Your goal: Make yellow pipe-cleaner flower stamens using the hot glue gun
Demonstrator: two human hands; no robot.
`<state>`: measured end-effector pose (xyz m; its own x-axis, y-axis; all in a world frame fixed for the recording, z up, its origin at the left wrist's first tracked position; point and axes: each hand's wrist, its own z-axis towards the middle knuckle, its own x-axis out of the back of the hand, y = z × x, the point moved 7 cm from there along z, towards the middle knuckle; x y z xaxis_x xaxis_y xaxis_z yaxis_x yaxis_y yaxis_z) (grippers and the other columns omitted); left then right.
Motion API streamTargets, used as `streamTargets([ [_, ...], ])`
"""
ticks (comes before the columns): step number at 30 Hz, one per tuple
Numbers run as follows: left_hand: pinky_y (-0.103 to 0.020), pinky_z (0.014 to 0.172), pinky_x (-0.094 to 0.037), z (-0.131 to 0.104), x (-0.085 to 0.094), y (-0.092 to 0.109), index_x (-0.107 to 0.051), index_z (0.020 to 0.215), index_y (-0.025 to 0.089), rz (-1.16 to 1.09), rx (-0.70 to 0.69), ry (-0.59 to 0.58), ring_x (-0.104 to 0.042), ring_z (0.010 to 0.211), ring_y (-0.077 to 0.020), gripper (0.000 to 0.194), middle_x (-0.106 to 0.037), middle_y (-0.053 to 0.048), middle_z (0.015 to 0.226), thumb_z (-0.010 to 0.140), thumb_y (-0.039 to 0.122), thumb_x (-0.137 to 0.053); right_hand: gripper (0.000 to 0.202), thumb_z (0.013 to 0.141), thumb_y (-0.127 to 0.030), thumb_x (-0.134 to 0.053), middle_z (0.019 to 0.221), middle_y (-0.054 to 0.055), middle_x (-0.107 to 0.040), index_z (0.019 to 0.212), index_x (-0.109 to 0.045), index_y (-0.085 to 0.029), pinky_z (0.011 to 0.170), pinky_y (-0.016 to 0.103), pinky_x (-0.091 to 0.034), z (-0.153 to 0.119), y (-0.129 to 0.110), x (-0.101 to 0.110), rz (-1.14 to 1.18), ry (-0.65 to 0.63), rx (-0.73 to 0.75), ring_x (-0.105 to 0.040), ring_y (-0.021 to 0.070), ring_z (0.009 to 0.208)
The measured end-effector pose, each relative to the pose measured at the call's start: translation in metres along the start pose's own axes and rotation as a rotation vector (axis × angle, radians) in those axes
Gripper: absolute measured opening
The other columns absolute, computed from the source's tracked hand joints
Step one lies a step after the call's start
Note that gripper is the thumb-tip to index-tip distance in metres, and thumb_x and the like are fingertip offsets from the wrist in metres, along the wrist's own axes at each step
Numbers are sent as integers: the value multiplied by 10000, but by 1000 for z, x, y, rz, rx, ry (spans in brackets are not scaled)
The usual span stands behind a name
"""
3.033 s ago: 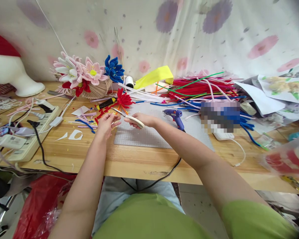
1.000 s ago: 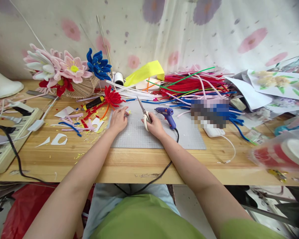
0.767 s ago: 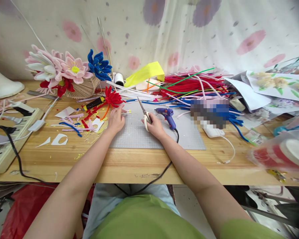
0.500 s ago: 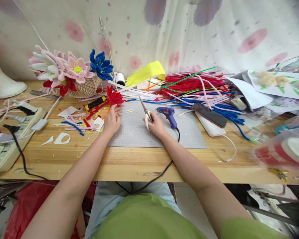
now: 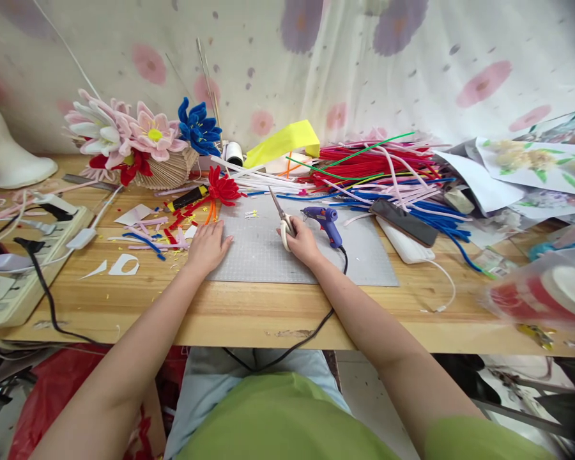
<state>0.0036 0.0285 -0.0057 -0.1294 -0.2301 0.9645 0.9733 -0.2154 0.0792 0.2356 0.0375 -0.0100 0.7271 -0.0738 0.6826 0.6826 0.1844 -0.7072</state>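
Note:
My left hand (image 5: 207, 248) lies flat at the left edge of the grey cutting mat (image 5: 259, 255), fingers spread and holding nothing. Just beyond its fingertips is a red fuzzy flower (image 5: 223, 186) with orange stems (image 5: 211, 211). In my right hand (image 5: 301, 241) are scissors (image 5: 283, 220) with cream handles, their blades pointing up and away over the mat. To the right of them a purple glue gun (image 5: 326, 222) rests on the mat. Small white-and-yellow pieces (image 5: 252, 214) lie near the mat's top left.
Fuzzy flowers (image 5: 148, 131) stand at the back left, near a power strip (image 5: 38, 268). Red, pink and blue stems (image 5: 378, 166) are heaped behind the mat. A phone (image 5: 402, 222) and a bagged cup (image 5: 551, 287) are on the right. The glue gun's cord (image 5: 316, 329) hangs over the front edge.
My left hand has drawn back toward me from beside the red flower and flattened. The flower's orange stems are now in plain sight. My right hand still has the scissors.

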Motion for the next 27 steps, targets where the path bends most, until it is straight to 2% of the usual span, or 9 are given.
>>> streamTargets([
  [3,-458,925,-397,-4,17,-19,-572,1121,82,6,120,115,-569,1021,-319,412,-651,-183,1011,867,339,-376,190,832,-397,-453,872,7,-622,888,-493,-219,683,216,-418,0,-1,-1,-30,-18,-14,-570,138,774],
  [6,-454,944,-388,1,26,-20,-567,1135,97,-4,151,209,-549,1067,-314,384,-635,-191,1057,839,292,-419,194,837,-387,-450,896,9,-632,922,-505,-222,695,212,-420,0,-1,0,-39,-9,-29,-580,139,795],
  [10,-446,1107,-216,14,7,11,-444,1301,116,-72,-93,78,-419,1276,-259,481,-504,-148,1338,857,297,-407,214,854,-399,-427,908,12,-641,947,-516,-228,707,218,-426,1,3,2,-41,14,-84,-593,144,816],
  [12,-479,1126,-145,14,-6,17,-420,1324,120,-74,-128,-12,-405,1292,-262,506,-474,-145,1372,868,339,-396,230,858,-414,-421,906,10,-648,956,-523,-232,707,219,-429,1,4,3,-47,19,-103,-598,143,819],
  [14,-482,1118,-157,11,-10,14,-461,1289,117,-60,-108,-17,-464,1237,-267,485,-523,-152,1321,871,352,-386,247,851,-435,-436,890,11,-655,946,-538,-231,699,217,-429,1,2,3,-50,15,-99,-603,143,811],
  [17,-470,1061,-258,5,1,-5,-577,1137,118,-42,34,109,-581,1036,-272,383,-661,-150,1056,852,293,-390,287,835,-465,-462,886,19,-670,952,-562,-223,686,221,-424,2,-4,3,-74,-18,-112,-614,150,810],
  [19,-483,985,-328,0,11,-21,-614,1038,131,-65,156,206,-586,957,-289,320,-666,-146,907,828,261,-410,320,833,-484,-462,916,31,-681,977,-577,-222,692,231,-424,7,-12,8,-126,-47,-144,-624,163,835],
  [22,-474,896,-381,-5,24,-32,-592,1007,146,-150,227,329,-553,963,-302,271,-628,-141,887,801,242,-444,369,819,-509,-468,958,71,-689,974,-609,-205,707,258,-431,20,-29,22,-292,-116,-171,-632,203,889],
  [27,-433,840,-417,-8,28,-38,-524,938,201,-286,260,439,-561,860,-259,260,-575,-68,767,710,101,-449,378,765,-465,-547,986,145,-685,928,-671,-147,735,308,-458,56,-59,37,-694,-385,-52,-627,272,934],
])
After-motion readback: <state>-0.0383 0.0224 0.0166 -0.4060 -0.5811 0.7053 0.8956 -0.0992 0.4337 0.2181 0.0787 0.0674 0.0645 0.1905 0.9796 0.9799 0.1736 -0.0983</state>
